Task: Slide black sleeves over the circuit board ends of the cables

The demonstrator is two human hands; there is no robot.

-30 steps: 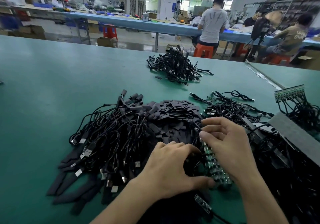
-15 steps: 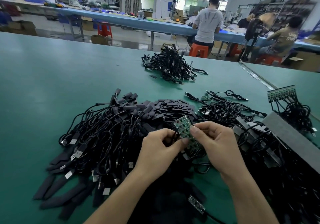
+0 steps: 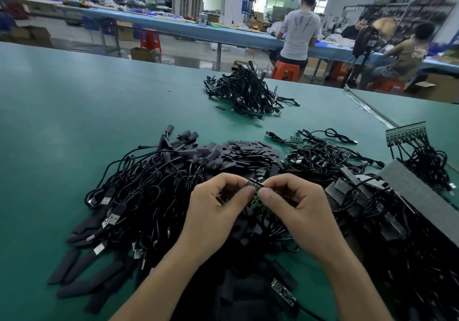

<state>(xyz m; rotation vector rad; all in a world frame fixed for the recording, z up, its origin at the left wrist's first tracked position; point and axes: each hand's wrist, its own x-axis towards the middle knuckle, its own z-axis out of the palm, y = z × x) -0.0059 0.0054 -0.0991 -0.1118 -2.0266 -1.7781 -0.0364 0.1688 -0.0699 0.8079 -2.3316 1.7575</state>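
Over the green table (image 3: pixel 74 122), close up, the left hand (image 3: pixel 213 214) and right hand (image 3: pixel 300 211) both pinch a small green circuit board (image 3: pixel 255 187) between them. Black sleeves (image 3: pixel 248 153) lie piled just behind, at twelve o'clock. Cables (image 3: pixel 139 186) sprawl at ten o'clock, and another bundle (image 3: pixel 248 94) sits farther back.

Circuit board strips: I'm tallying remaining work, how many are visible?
4: held strip between left hand and right hand; far-right strip; bottom strip; small mid-table strip. Cables may hide others.
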